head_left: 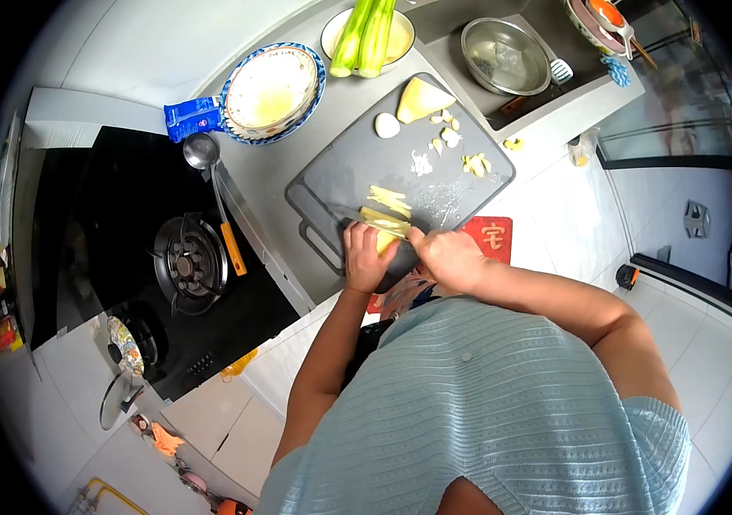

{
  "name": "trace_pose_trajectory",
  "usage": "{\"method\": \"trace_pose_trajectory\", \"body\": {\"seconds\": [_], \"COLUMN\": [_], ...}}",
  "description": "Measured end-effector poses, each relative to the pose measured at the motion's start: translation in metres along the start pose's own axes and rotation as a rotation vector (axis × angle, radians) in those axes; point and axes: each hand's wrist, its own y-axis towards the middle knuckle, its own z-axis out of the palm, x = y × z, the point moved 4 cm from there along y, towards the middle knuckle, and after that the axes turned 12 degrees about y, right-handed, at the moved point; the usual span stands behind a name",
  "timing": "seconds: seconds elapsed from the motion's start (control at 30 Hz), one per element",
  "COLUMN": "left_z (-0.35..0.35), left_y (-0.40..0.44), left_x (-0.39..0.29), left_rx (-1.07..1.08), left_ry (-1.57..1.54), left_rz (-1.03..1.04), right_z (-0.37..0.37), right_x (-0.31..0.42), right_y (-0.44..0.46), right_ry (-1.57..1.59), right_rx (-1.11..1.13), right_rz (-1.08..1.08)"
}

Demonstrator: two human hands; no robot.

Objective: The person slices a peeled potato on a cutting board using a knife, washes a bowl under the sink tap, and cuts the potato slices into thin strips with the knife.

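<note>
On the grey cutting board (351,163), my left hand (368,256) presses a yellow vegetable piece (387,241) with bent fingers. My right hand (449,257) is closed around a knife, whose blade (372,221) lies across the piece beside the left fingertips; its handle is hidden in the hand. Yellow strips (390,199) lie just beyond the blade. Farther up the board are a larger yellow chunk (423,100), a round pale piece (387,125), garlic cloves (450,136), white chopped bits (421,163) and yellow slices (476,164).
A black stove (126,257) is at left, with a ladle (221,206) along its edge. Behind the board stand a patterned bowl (233,112) and green gourds (364,39) on another bowl. A metal basin (506,57) sits in the sink (443,43).
</note>
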Motion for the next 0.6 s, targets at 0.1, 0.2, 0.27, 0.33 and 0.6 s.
{"method": "trace_pose_trajectory", "body": {"seconds": [0.1,0.2,0.27,0.33,0.6], "left_z": [0.000,0.000,-0.001,-0.001,-0.007], "left_y": [0.000,0.002,0.001,0.001,0.008], "left_x": [0.000,0.001,0.000,0.000,-0.008], "left_rx": [0.006,0.017,0.025,0.035,-0.007], "left_ry": [-0.001,-0.012,-0.020,-0.015,-0.063], "left_rz": [-0.003,-0.012,-0.021,-0.019,0.002], "right_z": [0.008,0.016,0.018,0.019,0.016], "right_x": [-0.003,-0.005,-0.007,-0.008,-0.023], "right_y": [0.007,0.015,0.019,0.025,0.033], "right_ry": [-0.008,-0.019,0.005,0.002,0.060], "right_rx": [0.007,-0.045,-0.071,-0.056,-0.033], "right_rz": [-0.007,-0.048,-0.066,-0.058,-0.026]}}
